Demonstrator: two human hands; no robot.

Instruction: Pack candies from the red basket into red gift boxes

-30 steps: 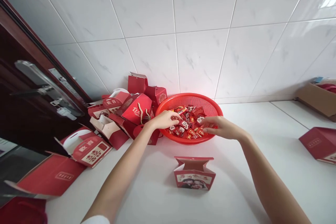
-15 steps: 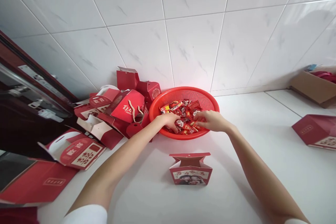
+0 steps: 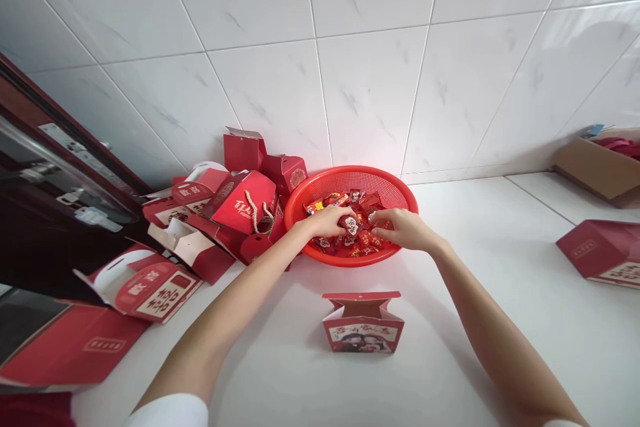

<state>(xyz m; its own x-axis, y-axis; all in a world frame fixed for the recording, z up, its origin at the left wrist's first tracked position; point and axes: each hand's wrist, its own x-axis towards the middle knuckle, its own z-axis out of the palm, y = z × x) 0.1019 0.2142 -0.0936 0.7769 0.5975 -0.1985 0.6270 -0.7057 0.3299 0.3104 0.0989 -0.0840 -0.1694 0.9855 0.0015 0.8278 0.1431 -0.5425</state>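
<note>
A red plastic basket with perforated walls holds many wrapped candies. My left hand reaches in from the left, its fingers closed on a candy in a dark red wrapper with a white label. Over the basket's right side, my right hand curls its fingers down among the candies. Whatever lies between those fingertips is too small to make out. In front of the basket, between my forearms, an open-topped red paper box with a printed couple stands upright.
Several red gift boxes, some with rope handles, are heaped left of the basket. At the right lie another red box and a brown carton. A tiled wall rises behind the white tabletop.
My left hand has lifted slightly, bringing up the white-labelled candy among the others. My right hand has barely shifted, and the open box stays where it was.
</note>
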